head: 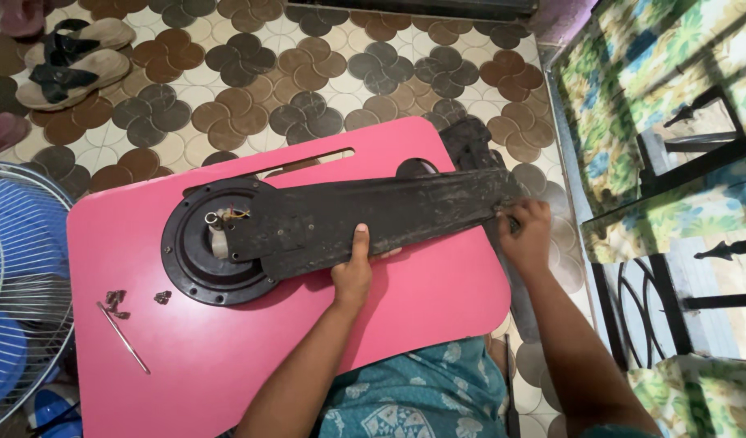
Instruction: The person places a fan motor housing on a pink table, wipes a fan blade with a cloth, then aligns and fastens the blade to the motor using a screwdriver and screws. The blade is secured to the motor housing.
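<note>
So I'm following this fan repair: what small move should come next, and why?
Probably lift the blade's outer end clear: the right hand grips its tip, the left hand presses its middle, and loose screws beside a screwdriver suggest it's unfastened from the motor hub.

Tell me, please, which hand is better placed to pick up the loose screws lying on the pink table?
Probably the left hand: it presses the blade mid-table, nearer the screws. The right hand grips the blade's far end.

Black fan blade [373,215] and motor hub [214,243] on pink table [227,357], brown-grey clover-pattern floor tiles [308,73], blue fan guard [16,276].
</note>
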